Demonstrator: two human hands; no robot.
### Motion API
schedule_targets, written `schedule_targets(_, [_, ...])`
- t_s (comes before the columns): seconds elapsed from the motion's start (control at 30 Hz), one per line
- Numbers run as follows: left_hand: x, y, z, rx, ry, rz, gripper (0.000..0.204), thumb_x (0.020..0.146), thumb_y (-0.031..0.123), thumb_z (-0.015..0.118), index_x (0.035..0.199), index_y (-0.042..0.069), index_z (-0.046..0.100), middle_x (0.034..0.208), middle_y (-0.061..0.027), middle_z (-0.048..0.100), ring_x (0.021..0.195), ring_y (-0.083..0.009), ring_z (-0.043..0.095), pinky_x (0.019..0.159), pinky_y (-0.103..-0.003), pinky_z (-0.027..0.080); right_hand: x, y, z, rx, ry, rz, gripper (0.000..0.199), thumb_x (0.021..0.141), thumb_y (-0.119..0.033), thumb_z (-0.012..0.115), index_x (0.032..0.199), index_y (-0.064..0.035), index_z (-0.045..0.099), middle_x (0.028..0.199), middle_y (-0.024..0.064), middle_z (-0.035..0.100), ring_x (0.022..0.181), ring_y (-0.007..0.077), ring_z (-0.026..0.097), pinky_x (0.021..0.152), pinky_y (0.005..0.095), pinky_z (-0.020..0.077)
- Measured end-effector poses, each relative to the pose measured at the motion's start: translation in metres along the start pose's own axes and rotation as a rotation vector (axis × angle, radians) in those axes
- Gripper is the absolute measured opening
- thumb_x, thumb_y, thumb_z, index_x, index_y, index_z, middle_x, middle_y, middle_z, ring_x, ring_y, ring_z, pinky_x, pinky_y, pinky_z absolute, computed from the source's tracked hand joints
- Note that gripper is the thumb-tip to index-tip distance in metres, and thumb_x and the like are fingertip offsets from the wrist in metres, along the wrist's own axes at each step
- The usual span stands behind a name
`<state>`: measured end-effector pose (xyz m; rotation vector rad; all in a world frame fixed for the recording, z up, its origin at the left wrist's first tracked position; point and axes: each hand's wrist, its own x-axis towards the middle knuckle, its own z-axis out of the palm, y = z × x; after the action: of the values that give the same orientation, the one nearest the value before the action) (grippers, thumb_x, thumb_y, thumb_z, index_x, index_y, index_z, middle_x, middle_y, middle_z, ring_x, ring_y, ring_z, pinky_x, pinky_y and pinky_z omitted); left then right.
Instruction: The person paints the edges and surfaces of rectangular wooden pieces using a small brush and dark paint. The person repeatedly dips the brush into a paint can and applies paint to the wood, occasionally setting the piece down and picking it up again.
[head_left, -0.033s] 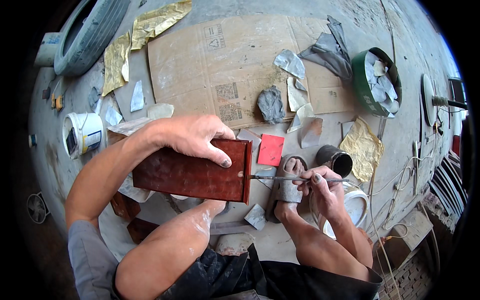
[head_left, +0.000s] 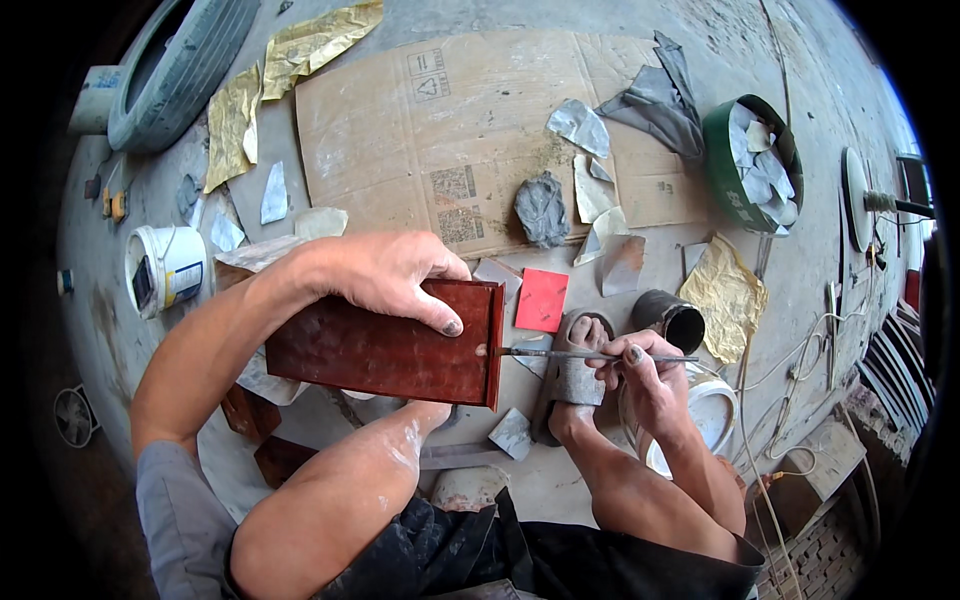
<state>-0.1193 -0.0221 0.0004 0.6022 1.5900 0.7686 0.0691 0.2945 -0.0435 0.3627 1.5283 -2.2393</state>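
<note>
A dark red lacquered wooden box (head_left: pixel 380 350) rests across my knee, its right end facing out. My left hand (head_left: pixel 385 275) lies on top of it, fingers curled over the upper edge, pressing it down. My right hand (head_left: pixel 645 375) pinches a thin metal spatula (head_left: pixel 560 353) held level. The spatula's tip touches a small pale spot (head_left: pixel 481 351) on the box's right end. Under the spatula is my foot in a grey sandal (head_left: pixel 570 385).
On the concrete floor lie a flattened cardboard sheet (head_left: pixel 420 110), a grey putty lump (head_left: pixel 541 208), a red square card (head_left: pixel 541 299), a dark cup (head_left: pixel 672 320), a white dish (head_left: pixel 715 415), a green bucket (head_left: pixel 745 190) of scraps, a white pail (head_left: pixel 165 268) and a tyre (head_left: pixel 170 70).
</note>
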Motion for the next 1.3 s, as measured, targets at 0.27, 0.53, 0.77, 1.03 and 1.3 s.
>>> schedule_targets(0.27, [-0.001, 0.005, 0.003, -0.047, -0.037, 0.013, 0.041, 0.087, 0.024, 0.078, 0.117, -0.002, 0.069, 0.098, -0.0127, 0.076, 0.086, -0.0173, 0.070, 0.077, -0.032, 0.054, 0.011, -0.002, 0.003, 0.042, 0.043, -0.020, 0.025, 0.106, -0.022, 0.056, 0.110, 0.0014, 0.063, 0.102, 0.0203, 0.073, 0.083, 0.0185, 0.067, 0.073, 0.0294, 0.0518])
schedule_targets(0.53, [0.000, 0.003, 0.005, -0.067, -0.071, 0.043, 0.041, 0.087, 0.025, 0.078, 0.117, 0.000, 0.068, 0.095, -0.0114, 0.075, 0.085, -0.0168, 0.068, 0.076, -0.033, 0.053, 0.019, -0.007, 0.002, 0.171, 0.057, -0.020, 0.025, 0.107, -0.021, 0.055, 0.111, 0.0017, 0.064, 0.105, 0.0208, 0.072, 0.086, 0.0181, 0.065, 0.073, 0.0301, 0.0509])
schedule_targets(0.77, [0.000, 0.004, 0.004, -0.097, -0.091, 0.043, 0.038, 0.088, 0.025, 0.077, 0.114, -0.001, 0.068, 0.095, -0.0108, 0.074, 0.085, -0.0159, 0.067, 0.077, -0.033, 0.052, 0.014, 0.003, -0.004, 0.230, -0.058, 0.074, 0.024, 0.108, -0.020, 0.052, 0.113, 0.0002, 0.064, 0.108, 0.0213, 0.071, 0.088, 0.0186, 0.066, 0.073, 0.0294, 0.0506])
schedule_targets(1.03, [0.000, 0.004, 0.003, -0.142, -0.092, 0.010, 0.036, 0.088, 0.025, 0.078, 0.109, -0.002, 0.067, 0.089, -0.0084, 0.072, 0.081, -0.0131, 0.063, 0.073, -0.032, 0.051, 0.015, 0.003, -0.005, 0.239, -0.071, 0.050, 0.024, 0.108, -0.020, 0.051, 0.114, -0.0001, 0.064, 0.108, 0.0206, 0.071, 0.086, 0.0186, 0.065, 0.073, 0.0304, 0.0506])
schedule_targets(1.3, [-0.002, 0.005, -0.002, -0.119, -0.078, -0.018, 0.037, 0.088, 0.024, 0.079, 0.111, -0.003, 0.067, 0.090, -0.0073, 0.072, 0.082, -0.0120, 0.064, 0.074, -0.031, 0.052, -0.002, 0.009, -0.007, 0.239, -0.134, 0.104, 0.023, 0.108, -0.019, 0.052, 0.111, 0.0004, 0.065, 0.105, 0.0197, 0.073, 0.086, 0.0183, 0.065, 0.076, 0.0313, 0.0509])
